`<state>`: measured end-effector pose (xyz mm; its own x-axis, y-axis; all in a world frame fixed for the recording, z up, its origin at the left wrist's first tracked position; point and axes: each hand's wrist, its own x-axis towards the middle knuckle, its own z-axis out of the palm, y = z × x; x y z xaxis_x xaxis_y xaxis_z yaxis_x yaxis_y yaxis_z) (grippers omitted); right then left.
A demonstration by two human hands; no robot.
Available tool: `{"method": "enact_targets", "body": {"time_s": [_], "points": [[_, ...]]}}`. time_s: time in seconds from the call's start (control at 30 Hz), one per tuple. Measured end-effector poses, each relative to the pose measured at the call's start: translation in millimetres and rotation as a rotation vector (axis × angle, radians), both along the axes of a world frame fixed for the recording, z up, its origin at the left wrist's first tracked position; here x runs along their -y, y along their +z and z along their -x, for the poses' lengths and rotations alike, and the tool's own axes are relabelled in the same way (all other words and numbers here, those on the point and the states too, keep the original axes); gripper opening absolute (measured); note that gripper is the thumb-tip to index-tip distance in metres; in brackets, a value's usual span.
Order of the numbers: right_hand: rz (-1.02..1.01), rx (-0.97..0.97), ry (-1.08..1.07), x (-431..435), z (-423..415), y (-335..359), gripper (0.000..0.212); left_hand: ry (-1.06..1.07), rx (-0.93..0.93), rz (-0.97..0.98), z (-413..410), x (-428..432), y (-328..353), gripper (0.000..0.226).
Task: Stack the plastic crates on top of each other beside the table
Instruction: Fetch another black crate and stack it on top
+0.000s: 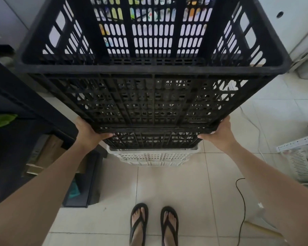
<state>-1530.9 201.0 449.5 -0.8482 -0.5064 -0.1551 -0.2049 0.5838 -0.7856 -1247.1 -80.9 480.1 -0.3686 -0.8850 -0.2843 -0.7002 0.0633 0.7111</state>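
A large black slotted plastic crate (153, 68) fills the upper half of the view, seen from above its near rim. It sits over another black crate (153, 139), which rests on a white crate (153, 157) on the floor. My left hand (89, 130) grips the lower left corner of the top black crate. My right hand (220, 130) grips its lower right corner. The far side and lower parts of the stack are hidden.
A dark table (25, 107) stands to the left, with boxes and a green bag under it. A white basket and a metal bracket (302, 157) lie at right. A black cable (243, 210) trails over the tiled floor. My sandalled feet (153, 224) stand close to the stack.
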Motion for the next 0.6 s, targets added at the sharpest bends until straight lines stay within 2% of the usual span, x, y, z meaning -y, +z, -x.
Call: {"method": "enact_targets", "body": {"time_s": [0.13, 0.33, 0.53, 0.6], "points": [[-0.042, -0.140, 0.010, 3, 4, -11, 0.110, 0.007, 0.009, 0.065, 4, 2, -10, 0.101], [0.050, -0.071, -0.084, 4, -1, -20, 0.105, 0.052, -0.086, 0.118, 0, 4, -15, 0.089], [0.062, -0.039, -0.131, 4, 0, -20, 0.103, 0.137, -0.096, 0.154, -2, 1, -17, 0.090], [0.068, -0.042, -0.126, 6, 2, -21, 0.094, 0.170, -0.079, 0.165, -1, -3, -16, 0.089]]}}
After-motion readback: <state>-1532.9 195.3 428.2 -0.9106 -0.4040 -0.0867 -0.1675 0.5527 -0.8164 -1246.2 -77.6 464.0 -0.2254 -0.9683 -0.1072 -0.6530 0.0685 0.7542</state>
